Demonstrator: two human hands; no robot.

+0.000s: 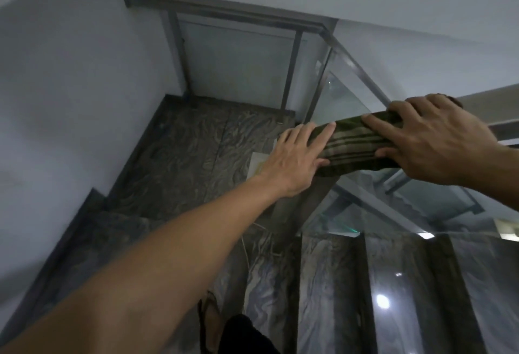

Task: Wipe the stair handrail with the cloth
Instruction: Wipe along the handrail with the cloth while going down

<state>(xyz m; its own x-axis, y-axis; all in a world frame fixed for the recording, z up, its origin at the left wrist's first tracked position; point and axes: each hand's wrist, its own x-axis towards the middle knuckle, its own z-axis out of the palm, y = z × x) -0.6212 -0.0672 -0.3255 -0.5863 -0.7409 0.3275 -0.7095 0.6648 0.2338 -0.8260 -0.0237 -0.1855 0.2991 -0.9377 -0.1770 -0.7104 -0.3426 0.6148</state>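
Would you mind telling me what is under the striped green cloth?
The cloth is draped over the stair handrail, with the left hand and right hand on it. The rail section beneath is hidden.

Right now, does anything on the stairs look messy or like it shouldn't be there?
Yes. A pale sheet of paper lies loose on the dark landing floor, below the left hand. A thin light cord trails across the steps nearby. Nothing looks broken.

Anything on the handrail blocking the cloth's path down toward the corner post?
Nothing visible. Both hands, left and right, press the striped cloth wrapped over the handrail. The bare rail runs clear from the cloth up-frame to the corner post; only the glass panel hangs beneath it.
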